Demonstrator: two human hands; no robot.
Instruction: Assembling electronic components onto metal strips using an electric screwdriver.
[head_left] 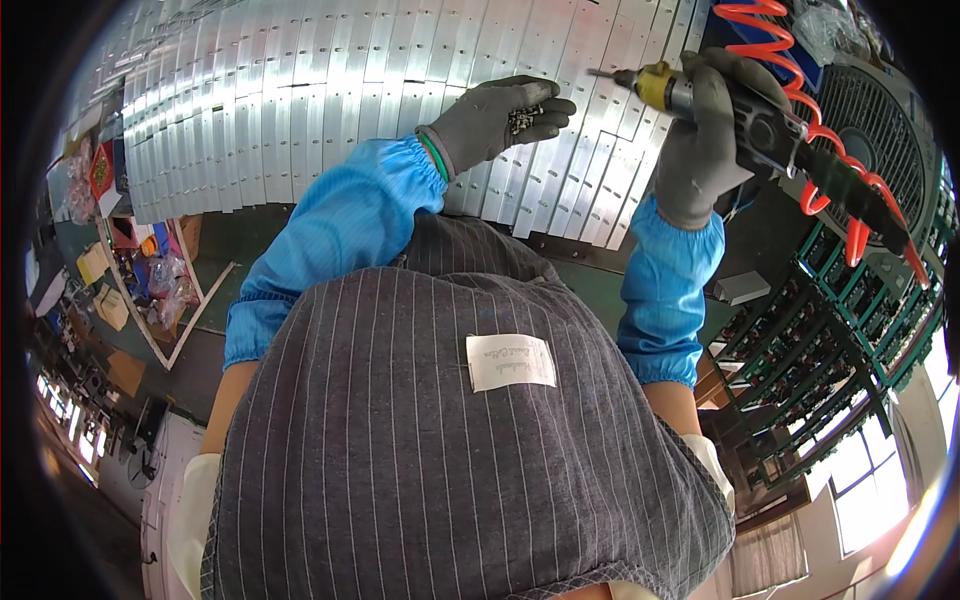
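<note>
A heap of small metal screws (pixel 522 120) lies in the cupped palm of my left hand (pixel 482 128), which wears a grey glove with its thumb and fingers partly stretched out around them. Below that hand spread long silver metal strips (pixel 300 130), side by side and with rows of small holes. My right hand (pixel 697 155), also gloved in grey, grips an air screwdriver (pixel 680 95) with a yellow collar. Its thin bit points left, toward my left hand, and stays apart from it above the strips.
A red coiled air hose (pixel 820 135) hangs at the right beside a large round fan (pixel 868 125). Green metal racks (pixel 825 335) full of parts stand at the lower right. On the left are a pale frame (pixel 150 335) and bagged items (pixel 165 285).
</note>
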